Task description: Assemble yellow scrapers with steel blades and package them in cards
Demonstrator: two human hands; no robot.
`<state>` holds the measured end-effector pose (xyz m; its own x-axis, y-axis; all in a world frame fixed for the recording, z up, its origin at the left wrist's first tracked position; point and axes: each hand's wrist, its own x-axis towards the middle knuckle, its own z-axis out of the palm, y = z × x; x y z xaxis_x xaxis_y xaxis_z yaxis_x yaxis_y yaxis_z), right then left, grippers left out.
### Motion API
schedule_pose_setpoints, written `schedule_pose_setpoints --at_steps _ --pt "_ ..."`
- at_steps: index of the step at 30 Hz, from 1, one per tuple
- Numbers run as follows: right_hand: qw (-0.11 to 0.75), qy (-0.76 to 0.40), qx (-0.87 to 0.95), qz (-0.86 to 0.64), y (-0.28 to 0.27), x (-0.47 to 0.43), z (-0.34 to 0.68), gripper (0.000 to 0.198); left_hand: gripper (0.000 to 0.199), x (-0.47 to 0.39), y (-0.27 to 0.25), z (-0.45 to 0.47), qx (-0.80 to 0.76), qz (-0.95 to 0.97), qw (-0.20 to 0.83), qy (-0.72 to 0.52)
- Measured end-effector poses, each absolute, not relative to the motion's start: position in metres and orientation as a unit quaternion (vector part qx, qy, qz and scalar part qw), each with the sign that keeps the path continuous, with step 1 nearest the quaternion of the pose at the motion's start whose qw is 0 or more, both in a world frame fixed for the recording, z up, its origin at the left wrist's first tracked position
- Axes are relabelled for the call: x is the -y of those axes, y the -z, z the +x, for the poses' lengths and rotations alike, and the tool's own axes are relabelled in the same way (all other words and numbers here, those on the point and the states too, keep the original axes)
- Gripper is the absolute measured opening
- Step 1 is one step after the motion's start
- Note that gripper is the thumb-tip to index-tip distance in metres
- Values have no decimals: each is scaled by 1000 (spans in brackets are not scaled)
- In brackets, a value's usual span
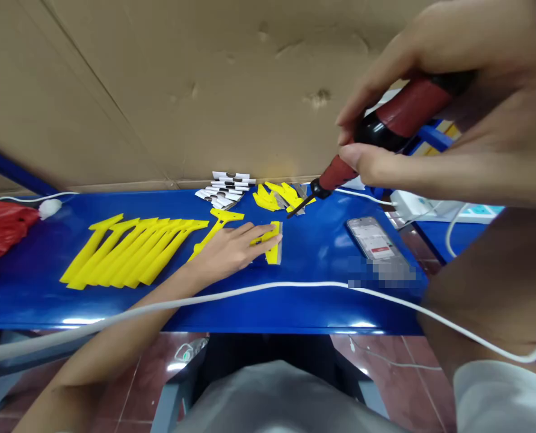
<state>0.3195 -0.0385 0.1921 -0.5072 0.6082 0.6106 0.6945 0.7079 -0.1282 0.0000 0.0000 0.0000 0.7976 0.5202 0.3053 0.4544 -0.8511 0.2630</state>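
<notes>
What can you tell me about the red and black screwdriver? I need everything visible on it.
The screwdriver has a thick red body with a glossy black collar, a narrower red front section, a black nose and a thin, dark shaft. The body looks like plastic, the shaft like metal. The right hand grips it, hiding part of the rear. It slants down to the left, seemingly above the blue table; whether its tip touches anything is unclear.

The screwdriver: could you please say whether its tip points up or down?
Down: the screwdriver slants from the right hand toward the blue table.
</notes>
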Motion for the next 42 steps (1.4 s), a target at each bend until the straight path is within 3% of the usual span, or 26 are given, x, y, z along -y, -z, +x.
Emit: schedule_pose_setpoints --at_steps 7,14,21,25,29,36,42 --pt "324 62 863 -382 -190 40 321 28 50 2 3 1 -276 940 85 -183" --pt "341 82 858 -375 -187 38 323 30 42 1 4 1 -298 919 90 -243" --pt "365 96 846 -377 -192 43 323 23 25 -3 -15 6 -426 796 225 -367" --pt "378 101 843 -368 -196 45 323 16 33 -8 -26 8 -449 713 359 -401" --pt "388 88 844 -360 -202 50 323 13 39 -18 -27 9 -449 682 440 -373" --pt "411 91 831 -364 -203 60 339 19 32 -59 -20 27 -451 681 498 -291" --pt "498 68 803 -319 -204 66 349 29 28 -100 -17 58 -456 690 507 -243"
